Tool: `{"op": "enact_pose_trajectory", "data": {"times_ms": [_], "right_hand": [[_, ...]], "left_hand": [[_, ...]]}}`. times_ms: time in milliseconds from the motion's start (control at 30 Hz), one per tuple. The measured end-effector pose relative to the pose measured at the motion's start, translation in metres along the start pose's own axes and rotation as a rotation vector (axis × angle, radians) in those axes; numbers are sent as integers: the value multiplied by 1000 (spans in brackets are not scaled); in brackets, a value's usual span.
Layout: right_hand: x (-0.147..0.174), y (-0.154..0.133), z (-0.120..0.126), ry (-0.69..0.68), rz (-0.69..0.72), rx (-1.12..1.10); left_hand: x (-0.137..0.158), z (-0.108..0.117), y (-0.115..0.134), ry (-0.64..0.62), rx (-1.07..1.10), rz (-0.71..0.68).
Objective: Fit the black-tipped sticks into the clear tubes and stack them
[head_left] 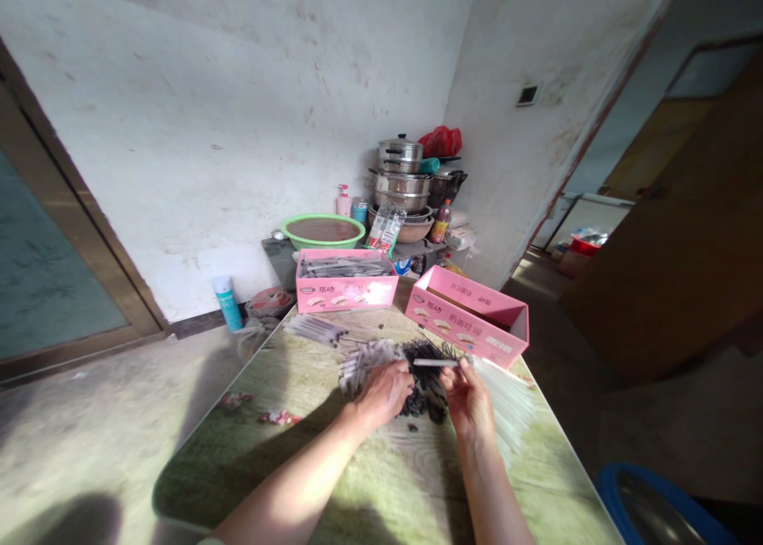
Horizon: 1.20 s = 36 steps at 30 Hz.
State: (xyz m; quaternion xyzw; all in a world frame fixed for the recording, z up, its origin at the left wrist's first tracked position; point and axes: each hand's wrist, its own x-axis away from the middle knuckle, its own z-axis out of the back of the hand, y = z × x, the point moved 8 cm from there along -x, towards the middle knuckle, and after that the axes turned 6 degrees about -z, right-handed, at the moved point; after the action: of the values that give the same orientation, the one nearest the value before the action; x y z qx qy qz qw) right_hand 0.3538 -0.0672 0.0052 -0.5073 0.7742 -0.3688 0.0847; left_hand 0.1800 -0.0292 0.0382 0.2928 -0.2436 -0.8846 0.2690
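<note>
- Right hand (474, 406): fingers pinch one end of a tube (432, 363), above the tabletop (238, 465), toward its far edge.
- Left hand (386, 392): fingers curled; cannot tell whether they grip anything.
- Black parts (412, 403) lie between the hands, white pieces (361, 364) beside the left.
- Clear tubes (508, 406) spread by the right edge; grey tubes (315, 330) near the far left corner.
- Pink boxes (346, 296) stand along the far edge.

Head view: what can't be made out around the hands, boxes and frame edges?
All in the head view:
Left hand: its own back hides the fingertips; any grip is unclear.
Slim grey tube: one end hidden by the right hand.
Right pink box: front wall hides its floor.
Blue-rimmed container: cut off by the bottom edge.
</note>
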Motion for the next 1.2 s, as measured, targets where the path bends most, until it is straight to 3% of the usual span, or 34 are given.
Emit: {"op": "enact_pose_trajectory", "data": {"times_ms": [100, 267, 367, 967, 1200], "right_hand": [[0, 0, 0, -7, 9, 9], [1, -2, -1, -11, 32, 22], [3, -4, -3, -11, 47, 31], [8, -7, -9, -19, 79, 58], [8, -7, -10, -30, 82, 55]], "left_hand": [[-1, 8, -9, 142, 146, 41], [4, 12, -47, 361, 870, 320], [6, 20, -51, 437, 1088, 360], [6, 21, -45, 442, 1182, 388], [7, 21, -50, 465, 1344, 411]]}}
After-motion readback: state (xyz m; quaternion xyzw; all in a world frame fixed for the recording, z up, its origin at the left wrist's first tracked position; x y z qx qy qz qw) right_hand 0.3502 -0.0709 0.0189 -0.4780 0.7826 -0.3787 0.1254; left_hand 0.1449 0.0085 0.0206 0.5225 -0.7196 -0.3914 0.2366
